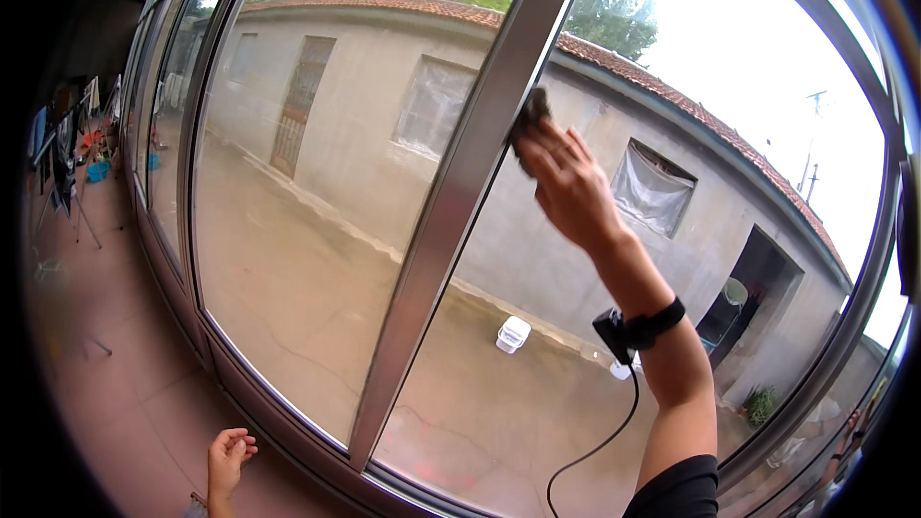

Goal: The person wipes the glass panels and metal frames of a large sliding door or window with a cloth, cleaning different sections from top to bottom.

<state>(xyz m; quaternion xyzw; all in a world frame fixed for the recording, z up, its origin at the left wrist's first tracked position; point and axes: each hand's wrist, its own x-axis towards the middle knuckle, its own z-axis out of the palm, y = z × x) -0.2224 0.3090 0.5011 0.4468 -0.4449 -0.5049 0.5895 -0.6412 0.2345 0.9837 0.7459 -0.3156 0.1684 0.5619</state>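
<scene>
My right hand (568, 176), arm raised, presses a dark, crumpled cloth (531, 122) to the right window pane (496, 230), right beside the metal window post (460, 187). The palm and part of the cloth are hidden behind the back of the hand. A black strap with a small box (633, 331) and a cable sits round the right forearm. My left hand (232, 457) is low at the left, over the floor and near the lower window frame, with its fingers loosely curled and nothing seen in it.
Reddish floor tiles (129, 388) run along the window at left, with a clothes rack (72, 187) and a blue basin (98, 171) farther back. Through the glass stand a white bucket (512, 334) and a grey building (374, 101). The dark cable hangs below my right forearm.
</scene>
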